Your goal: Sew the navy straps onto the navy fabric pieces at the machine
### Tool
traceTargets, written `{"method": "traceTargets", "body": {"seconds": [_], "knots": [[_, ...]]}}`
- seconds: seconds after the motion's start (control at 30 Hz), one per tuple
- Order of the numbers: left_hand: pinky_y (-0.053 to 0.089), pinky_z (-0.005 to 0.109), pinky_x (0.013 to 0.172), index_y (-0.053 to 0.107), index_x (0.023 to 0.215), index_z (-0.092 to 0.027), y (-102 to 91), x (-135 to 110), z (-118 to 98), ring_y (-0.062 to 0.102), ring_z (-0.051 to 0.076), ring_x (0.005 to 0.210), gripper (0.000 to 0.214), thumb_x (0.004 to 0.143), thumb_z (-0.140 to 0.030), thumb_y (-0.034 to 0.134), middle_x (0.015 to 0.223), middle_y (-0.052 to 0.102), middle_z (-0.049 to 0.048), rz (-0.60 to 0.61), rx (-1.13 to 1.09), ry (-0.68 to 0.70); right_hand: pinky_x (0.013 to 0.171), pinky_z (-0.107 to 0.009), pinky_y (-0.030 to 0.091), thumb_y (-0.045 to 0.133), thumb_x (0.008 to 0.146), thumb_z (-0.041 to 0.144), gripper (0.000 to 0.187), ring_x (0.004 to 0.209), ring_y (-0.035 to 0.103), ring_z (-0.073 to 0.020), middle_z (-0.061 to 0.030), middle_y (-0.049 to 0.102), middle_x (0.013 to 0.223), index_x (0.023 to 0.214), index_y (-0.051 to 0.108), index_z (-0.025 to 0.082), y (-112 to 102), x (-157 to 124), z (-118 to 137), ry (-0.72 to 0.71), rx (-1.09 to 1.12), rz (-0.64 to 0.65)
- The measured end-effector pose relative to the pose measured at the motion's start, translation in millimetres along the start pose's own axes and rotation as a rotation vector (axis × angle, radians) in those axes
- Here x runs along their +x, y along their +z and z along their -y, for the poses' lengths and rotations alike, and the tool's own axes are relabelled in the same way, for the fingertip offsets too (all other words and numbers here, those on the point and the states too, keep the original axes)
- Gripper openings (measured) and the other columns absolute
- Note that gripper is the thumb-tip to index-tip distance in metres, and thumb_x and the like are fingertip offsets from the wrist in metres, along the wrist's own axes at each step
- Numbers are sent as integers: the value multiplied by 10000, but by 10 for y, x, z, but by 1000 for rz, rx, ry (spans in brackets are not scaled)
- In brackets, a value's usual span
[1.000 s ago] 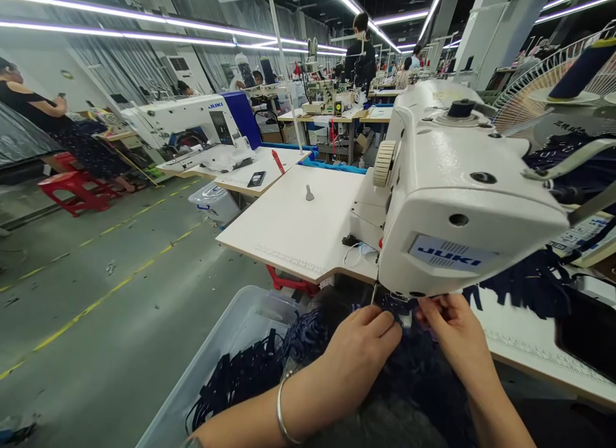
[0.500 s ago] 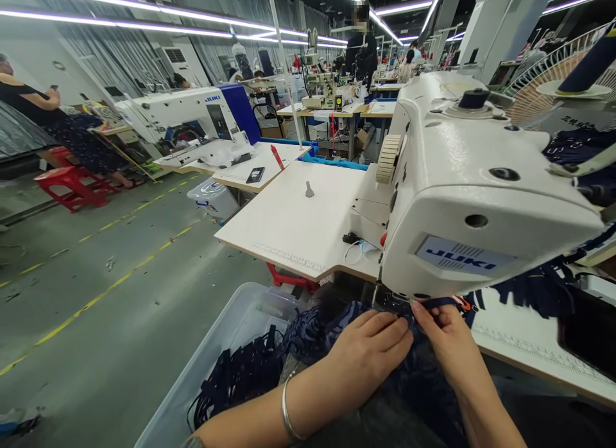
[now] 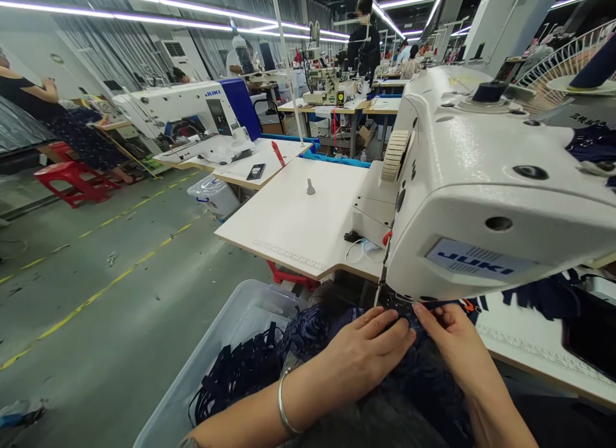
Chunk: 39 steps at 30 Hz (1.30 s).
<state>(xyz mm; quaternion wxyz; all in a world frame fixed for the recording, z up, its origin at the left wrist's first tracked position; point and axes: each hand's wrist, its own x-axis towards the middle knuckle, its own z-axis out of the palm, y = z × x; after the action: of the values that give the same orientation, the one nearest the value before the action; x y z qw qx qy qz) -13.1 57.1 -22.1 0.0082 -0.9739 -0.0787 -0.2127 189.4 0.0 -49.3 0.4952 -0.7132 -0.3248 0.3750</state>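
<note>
A white JUKI sewing machine (image 3: 462, 178) stands over my hands, its needle area partly hidden behind its head. Just under that head, my left hand (image 3: 368, 352), with a silver bangle at the wrist, presses closed fingers on dark navy patterned fabric (image 3: 312, 326). My right hand (image 3: 450, 339) pinches a narrow navy strip (image 3: 440, 303) at the fabric's edge, thumb and forefinger together. Both hands are close to each other. The fabric hangs over my lap and toward a clear plastic bin (image 3: 192, 352) holding dark strips (image 3: 235, 371).
A white worktable (image 3: 289, 217) with a small grey piece (image 3: 310, 187) extends ahead. Something orange-handled (image 3: 468, 305) lies right of my hand, near a black phone-like object (image 3: 590, 339). Another JUKI machine (image 3: 178, 117), red stools (image 3: 72, 178) and people stand farther off.
My view has shifted slightly, so the machine head appears a little farther right. My hands keep nearly the same place on the fabric, with the left fingers slightly more spread.
</note>
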Motion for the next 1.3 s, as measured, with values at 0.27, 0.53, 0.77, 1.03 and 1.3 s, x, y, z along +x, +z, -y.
{"method": "traceTargets", "body": {"seconds": [0.27, 0.53, 0.77, 1.03, 1.3], "knots": [[328, 356, 1160, 482, 1353, -108, -45, 26, -7, 384, 201, 1349, 368, 1006, -134, 364, 1384, 497, 75, 36, 42, -7, 684, -311, 444, 654, 759, 607, 429, 731, 567, -187, 1, 610, 736, 842, 587, 191, -46, 15, 31, -45, -69, 48], [346, 314, 1122, 488, 1328, -115, -166, 152, -38, 432, 182, 1288, 350, 1007, -152, 354, 1344, 522, 80, 88, -19, -52, 735, -305, 476, 593, 823, 571, 400, 802, 601, -206, -20, 637, 817, 989, 558, 209, -51, -25, 66, -138, -61, 69], [401, 326, 1040, 482, 1324, -71, -254, 224, -124, 483, 219, 1193, 382, 963, -187, 435, 1352, 493, 123, 171, 77, -60, 891, -422, 446, 514, 815, 477, 364, 1026, 605, -317, -111, 687, 1030, 1013, 631, 195, -58, 127, 128, -242, -314, -40], [403, 318, 1018, 530, 1291, -34, -17, 195, -235, 534, 211, 1148, 367, 967, -160, 410, 1331, 514, 165, 15, 320, -89, 990, -446, 398, 563, 761, 337, 267, 987, 625, -295, -65, 730, 832, 954, 699, 212, -17, 378, 155, -476, -351, -25], [403, 313, 1008, 488, 1320, -21, 30, 228, -226, 537, 210, 1139, 390, 979, -197, 414, 1317, 513, 175, 48, 268, -142, 804, -468, 501, 608, 715, 374, 265, 958, 614, -348, -90, 721, 814, 934, 702, 257, 24, 443, 190, -473, -370, -67]]}}
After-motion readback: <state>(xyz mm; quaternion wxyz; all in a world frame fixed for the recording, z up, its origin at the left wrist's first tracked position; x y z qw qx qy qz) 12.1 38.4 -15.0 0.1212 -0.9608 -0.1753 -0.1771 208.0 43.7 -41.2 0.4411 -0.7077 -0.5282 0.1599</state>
